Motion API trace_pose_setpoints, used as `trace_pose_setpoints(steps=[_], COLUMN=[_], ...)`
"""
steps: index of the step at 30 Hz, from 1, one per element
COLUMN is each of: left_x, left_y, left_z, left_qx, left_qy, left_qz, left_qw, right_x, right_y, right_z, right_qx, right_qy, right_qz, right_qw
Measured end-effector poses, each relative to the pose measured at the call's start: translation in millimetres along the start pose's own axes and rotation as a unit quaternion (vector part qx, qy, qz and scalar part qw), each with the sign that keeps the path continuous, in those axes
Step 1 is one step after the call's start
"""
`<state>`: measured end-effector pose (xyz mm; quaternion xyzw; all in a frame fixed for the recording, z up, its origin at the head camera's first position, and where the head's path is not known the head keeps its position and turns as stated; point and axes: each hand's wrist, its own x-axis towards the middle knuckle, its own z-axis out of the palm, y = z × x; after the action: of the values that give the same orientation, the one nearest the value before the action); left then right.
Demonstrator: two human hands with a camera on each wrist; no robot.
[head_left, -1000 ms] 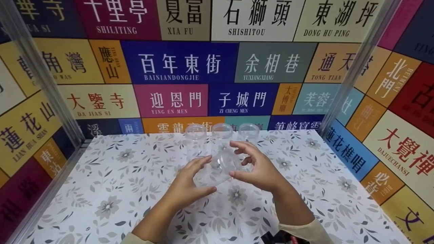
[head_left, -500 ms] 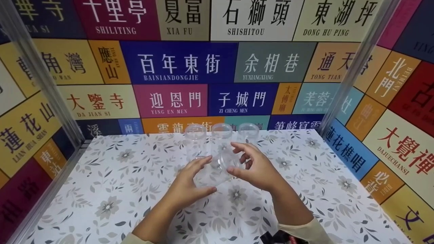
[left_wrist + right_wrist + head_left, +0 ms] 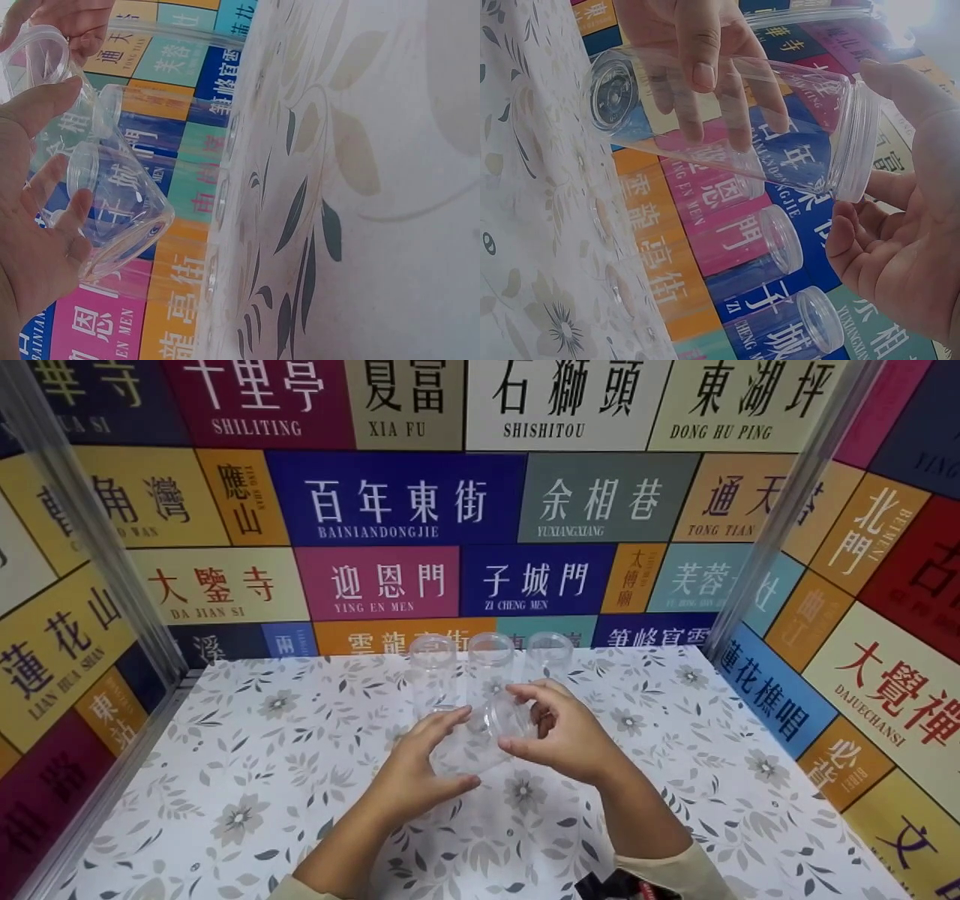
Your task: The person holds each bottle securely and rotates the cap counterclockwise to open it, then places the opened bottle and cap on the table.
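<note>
A clear plastic jar (image 3: 476, 754) is held tilted above the table, its lidded end up and to the right. My left hand (image 3: 420, 769) grips the jar's body, the thumb on one side and the fingers on the other. At the upper end, my right hand (image 3: 570, 735) holds the clear screw lid (image 3: 501, 720) by its edge between thumb and fingers. The right wrist view shows the lid (image 3: 859, 142) seated on the jar's mouth and the jar's round base (image 3: 615, 94) at the far end. Nothing shows inside the jar.
Three more clear lidded jars, the left (image 3: 433, 679), middle (image 3: 491, 664) and right (image 3: 551, 656), stand upright in a row at the table's back. A floral cloth covers the table (image 3: 300, 780). Dark small items (image 3: 622, 885) lie at the front edge near the right sleeve.
My right thumb and fingers have shifted around the lid's edge and drawn in closer on it. The left hand and the jar keep nearly the same place.
</note>
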<state>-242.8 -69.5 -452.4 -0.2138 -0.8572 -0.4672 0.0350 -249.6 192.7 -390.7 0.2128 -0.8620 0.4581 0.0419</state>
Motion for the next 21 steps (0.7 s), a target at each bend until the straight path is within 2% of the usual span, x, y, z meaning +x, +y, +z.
trace_pose_setpoints(steps=[12, 21], left_x=[0.6, 1.4], left_y=[0.4, -1.0], left_z=[0.2, -1.1], left_qx=[-0.007, -0.017], left_qy=[-0.001, -0.005], left_qz=[0.001, -0.009], left_qw=[1.0000, 0.9998], right_x=[-1.0, -0.4], right_y=[-2.4, -1.2], right_z=[-1.1, -3.1], right_qx=[0.017, 0.040], right_qy=[0.003, 0.006], right_qz=[-0.039, -0.046], right_qw=[0.9991, 0.9981])
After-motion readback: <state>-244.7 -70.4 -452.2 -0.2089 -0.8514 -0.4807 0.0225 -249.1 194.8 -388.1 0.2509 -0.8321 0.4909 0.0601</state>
